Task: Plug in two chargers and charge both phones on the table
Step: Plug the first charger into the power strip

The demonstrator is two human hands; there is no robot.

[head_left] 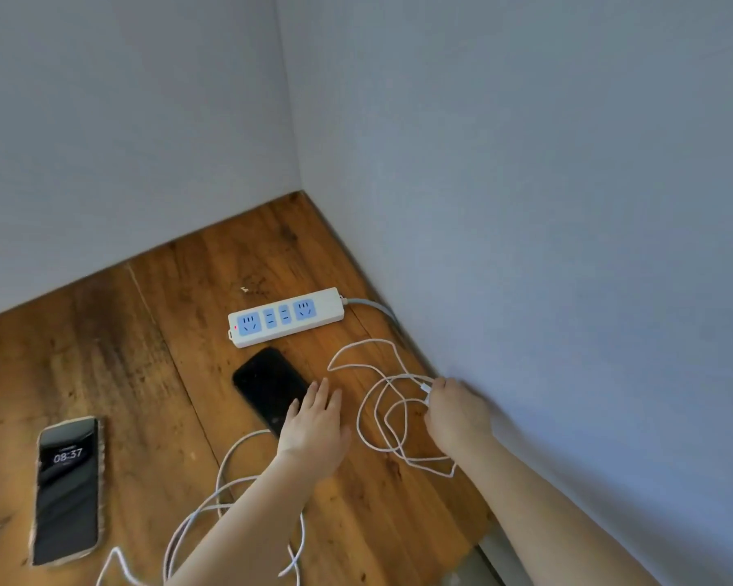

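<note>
Walls meet in a corner ahead of me, grey and bare, and below them the wooden worktop (102, 353) carries everything I need. My two forearms reach in from the lower edge. The lit phone (68, 490) lies far off to my left, near the front edge, its long axis running roughly away from me, a clock showing on its screen. The dark phone (267, 384) lies near the middle, long axis angled from near right to far left, just this side of the power strip (285, 317).

The power strip lies with its long axis across my view, its lead leaving at the right end toward the wall. All of its sockets look empty to me, so I judge neither charger is plugged in yet.

My left hand (314, 425) is flat and open, fingers spread and holding nothing, resting over the near end of the dark phone. My right hand (455, 416) is closed around the right cable (377, 399), pinching it near a small white connector (426, 389) at my fingertips. The rest of that cable loops loosely on the wood between my hands. A second cable (225, 480) coils under and beside my left forearm.

The connector lies to the right of the dark phone, well apart from it, with my left hand between. The right hand holds it, so I judge it must travel leftward, or the phone be turned to meet it. I cannot make out any charger brick.
</note>
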